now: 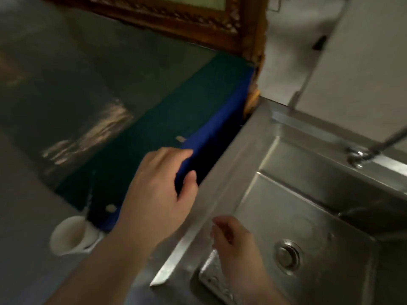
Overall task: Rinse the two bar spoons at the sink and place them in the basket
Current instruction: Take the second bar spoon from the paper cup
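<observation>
The view is blurred. A thin metal handle [90, 192], perhaps a bar spoon, stands up out of a white cup [67, 235] at the lower left. My left hand [158, 192] hovers over the blue edge [211, 137] of a dark green surface, fingers apart and nothing seen in it. My right hand [231, 241] is over the near-left rim of the steel sink [220, 190], fingers curled; whether it holds anything is unclear. A patterned metal object [212, 280] lies in the sink beneath my right wrist, too blurred to identify.
The sink basin has a round drain [287, 256]; a tap [361, 151] rises at its far right rim. An ornate wooden frame [198, 20] stands behind the counter. A dark gap [222, 142] separates the blue edge from the sink.
</observation>
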